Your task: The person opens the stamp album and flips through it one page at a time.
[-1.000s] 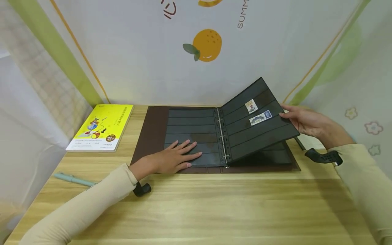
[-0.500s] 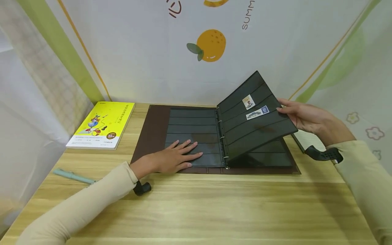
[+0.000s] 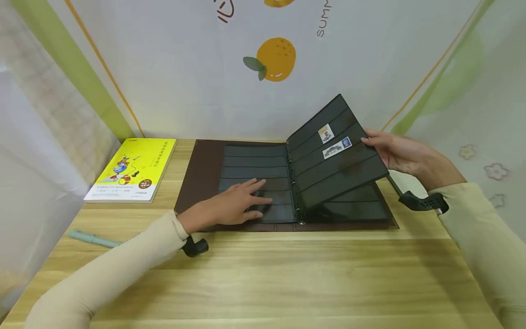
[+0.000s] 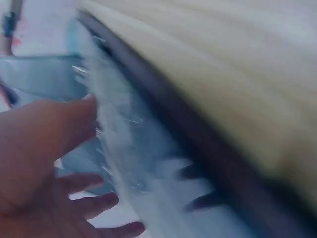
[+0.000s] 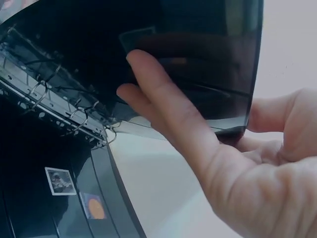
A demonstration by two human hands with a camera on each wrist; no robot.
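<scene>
A brown ring-bound stamp album [image 3: 201, 178] lies spread on the table in the head view. My right hand [image 3: 404, 157] pinches the outer edge of a black stamp page [image 3: 316, 176], holding it up at a slant from the rings. Two stamps sit in that page's strips: a small stamp [image 3: 326, 133] and a wider stamp [image 3: 337, 147]. In the right wrist view my fingers [image 5: 173, 109] lie along the page's underside, and a stamp [image 5: 60, 181] shows on another page. Over the flat left page [image 3: 255, 162], my left hand [image 3: 230, 205] has its fingers spread; contact is unclear.
A yellow book [image 3: 133, 167] lies at the back left. A light-blue pen [image 3: 92, 238] is partly behind the left sleeve. Beyond the album's right side, a notebook [image 3: 407, 183] is mostly hidden by the right hand. A printed curtain [image 3: 197, 82] hangs behind the table.
The right hand and its lifted page have swung a little further up and left. My left hand, flat on the left page before, has lifted at the wrist and its fingers have bent slightly.
</scene>
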